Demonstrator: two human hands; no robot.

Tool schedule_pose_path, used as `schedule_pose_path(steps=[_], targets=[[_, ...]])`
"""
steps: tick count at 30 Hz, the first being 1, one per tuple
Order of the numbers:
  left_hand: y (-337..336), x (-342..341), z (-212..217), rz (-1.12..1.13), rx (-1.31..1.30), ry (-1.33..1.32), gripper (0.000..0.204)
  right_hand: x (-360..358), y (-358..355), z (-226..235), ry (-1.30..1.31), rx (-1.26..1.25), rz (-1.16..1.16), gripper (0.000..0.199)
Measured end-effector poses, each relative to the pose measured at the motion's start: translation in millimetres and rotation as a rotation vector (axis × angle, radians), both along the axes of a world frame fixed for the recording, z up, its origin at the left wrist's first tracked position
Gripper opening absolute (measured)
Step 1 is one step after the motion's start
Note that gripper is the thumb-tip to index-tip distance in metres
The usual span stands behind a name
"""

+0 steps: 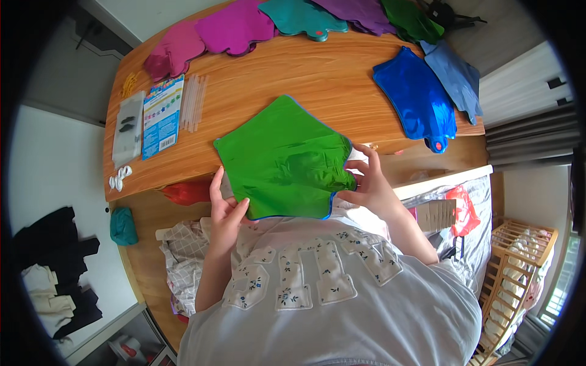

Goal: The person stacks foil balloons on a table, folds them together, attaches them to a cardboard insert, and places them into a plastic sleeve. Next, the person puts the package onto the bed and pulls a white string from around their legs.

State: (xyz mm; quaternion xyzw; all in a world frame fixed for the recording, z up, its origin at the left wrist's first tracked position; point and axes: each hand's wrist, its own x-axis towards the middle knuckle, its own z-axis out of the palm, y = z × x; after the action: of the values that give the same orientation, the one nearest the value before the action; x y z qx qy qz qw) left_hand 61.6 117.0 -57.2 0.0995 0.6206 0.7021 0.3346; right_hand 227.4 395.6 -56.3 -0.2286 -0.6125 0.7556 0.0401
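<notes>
A flat, uninflated green foil balloon (274, 152) with thin blue edging is held just over the near edge of the table, tilted toward me. Its shape is pointed like a star, and creases gather toward its right side. At its lower left edge my left hand (227, 210) grips it, thumb on top and the other fingers partly hidden beneath. My right hand (368, 186) closes on the wrinkled right edge near a small tab, with its fingers bent around that part.
Flat foil balloons lie along the far edge: pink (177, 52), magenta (235, 27), teal (302, 18), purple (360, 15). Blue ones (415, 91) lie right. At left are a printed card (162, 119), clear straws (193, 104), a clear bag (127, 137) and white ribbon rolls (120, 177) on the wooden table (293, 67).
</notes>
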Motion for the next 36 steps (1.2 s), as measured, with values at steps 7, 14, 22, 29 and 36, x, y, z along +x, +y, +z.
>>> schedule_pose_path(steps=[7, 14, 22, 29, 36], targets=[[4, -15, 6, 0.036, 0.063, 0.009, 0.077, 0, -7, 2, 0.147, 0.019, -0.012, 0.089], [15, -47, 13, -0.09, -0.039, 0.07, 0.072, -25, 0, 29, -0.137, 0.636, 0.155, 0.075], [17, -61, 9, -0.09, 0.027, 0.101, 0.067, -44, -12, 43, -0.098, 0.926, 0.071, 0.063], [7, -59, 0, -0.094, -0.039, 0.12, 0.059, -41, -18, 29, -0.008, 1.049, 0.02, 0.06], [1, -58, -2, -0.09, -0.136, 0.237, 0.07, -37, -16, 25, 0.031, 1.029, -0.025, 0.049]])
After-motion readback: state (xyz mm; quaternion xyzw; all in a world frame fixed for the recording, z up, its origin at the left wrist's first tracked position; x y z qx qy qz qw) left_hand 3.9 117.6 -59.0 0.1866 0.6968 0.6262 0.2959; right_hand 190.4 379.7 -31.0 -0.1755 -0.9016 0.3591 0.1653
